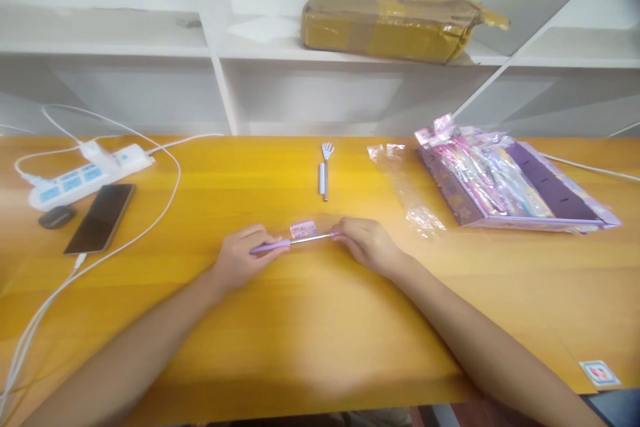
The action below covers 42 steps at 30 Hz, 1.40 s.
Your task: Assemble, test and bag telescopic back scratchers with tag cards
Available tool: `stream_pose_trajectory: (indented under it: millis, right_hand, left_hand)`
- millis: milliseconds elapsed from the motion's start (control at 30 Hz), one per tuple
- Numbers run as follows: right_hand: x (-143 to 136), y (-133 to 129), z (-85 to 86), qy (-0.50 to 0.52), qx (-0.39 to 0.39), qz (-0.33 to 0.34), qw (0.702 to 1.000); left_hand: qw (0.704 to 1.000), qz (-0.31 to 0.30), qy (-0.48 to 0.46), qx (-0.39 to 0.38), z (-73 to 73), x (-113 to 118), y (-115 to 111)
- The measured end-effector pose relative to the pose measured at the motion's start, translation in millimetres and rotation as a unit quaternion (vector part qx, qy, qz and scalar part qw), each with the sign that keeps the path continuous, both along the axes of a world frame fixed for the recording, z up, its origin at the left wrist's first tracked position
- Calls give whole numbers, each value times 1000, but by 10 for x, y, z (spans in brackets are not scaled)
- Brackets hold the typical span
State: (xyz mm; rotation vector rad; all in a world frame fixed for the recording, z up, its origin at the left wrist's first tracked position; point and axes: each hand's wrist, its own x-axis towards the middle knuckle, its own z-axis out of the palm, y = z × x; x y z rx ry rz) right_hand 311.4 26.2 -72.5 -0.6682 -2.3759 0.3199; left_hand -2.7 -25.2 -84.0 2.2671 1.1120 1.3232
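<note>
Both hands hold a purple-handled back scratcher (311,238) level above the wooden table. My left hand (243,253) is closed around its purple handle. At the other end of the metal rod, my right hand (367,243) pinches a purple tip; that hand hides most of this end. Just behind the rod lies a small pink and purple printed card (303,229). Farther back, a second back scratcher (326,173) lies on the table, with a pale claw head, a metal rod and a pale handle folded alongside.
A purple display box (540,221) of wrapped items stands right, beside a clear plastic sleeve (407,193). At left are a power strip (90,177), a phone (100,219), a dark small case (57,216) and white cables. A taped carton (390,23) sits on the shelf. A sticker (600,373) lies front right.
</note>
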Motion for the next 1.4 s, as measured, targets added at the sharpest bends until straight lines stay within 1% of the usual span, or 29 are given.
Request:
stream_pose_trajectory:
  millis: [167, 333, 433, 633, 967, 1100, 1233, 1300, 1333, 1400]
  right_hand:
    - [-33, -53, -27, -2, 16, -5, 1000]
    - [-74, -110, -22, 4, 39, -9, 999]
    - [-92, -132, -19, -2, 39, -7, 999]
    - [-103, -159, -21, -8, 55, -11, 998]
    - [-130, -200, -26, -11, 66, -18, 998]
    - [-128, -157, -72, -25, 71, -26, 997]
    - [-113, -44, -118, -26, 58, -47, 997]
    - [-126, 11, -86, -37, 65, -62, 995]
    - [-148, 34, -47, -47, 74, -70, 994]
    - [-235, 63, 98, -84, 103, -87, 987]
  left_hand:
    - [1000, 4, -6, 5, -12, 16, -29]
    - [1000, -2, -19, 7, 19, 49, -55]
    - [1000, -1, -18, 9, 34, 65, -63]
    - [999, -4, -4, 39, 48, 66, -76]
    - [1000, 0, 2, 30, 57, 69, -102]
    - [1000, -6, 9, 27, 35, 53, -68]
    - [998, 7, 53, 39, 1, 6, 28]
    - [994, 27, 89, 58, 41, -38, 105]
    - [990, 41, 117, 69, 91, -67, 149]
    - [975, 63, 195, 90, 267, -136, 242]
